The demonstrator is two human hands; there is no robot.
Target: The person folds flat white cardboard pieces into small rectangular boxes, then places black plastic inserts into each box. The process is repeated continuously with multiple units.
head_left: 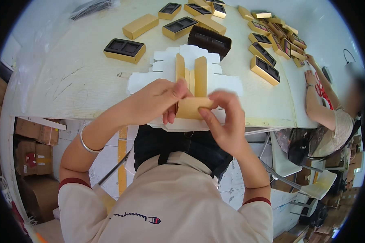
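A gold cardboard box [192, 108], partly folded, is between my hands at the table's near edge. Two long gold walls [200, 76] stand up from it, pointing away from me. My right hand [228, 121] pinches the right end of the near gold panel between thumb and fingers. At that panel's left end, my left hand [160, 100] is closed, its fingers partly behind the card and slightly blurred. Under the box lie flat white cardboard blanks [144, 83] with cut tabs. A dark plastic tray insert [209, 40] lies just beyond them.
Gold boxes with black two-compartment inserts [125, 48] stand about the far table, beside a plain gold box [140, 26]. More boxes are heaped [286, 36] at the right, near another person's arm [321, 101]. Brown cartons [34, 156] sit below left; a white chair [286, 156] stands right.
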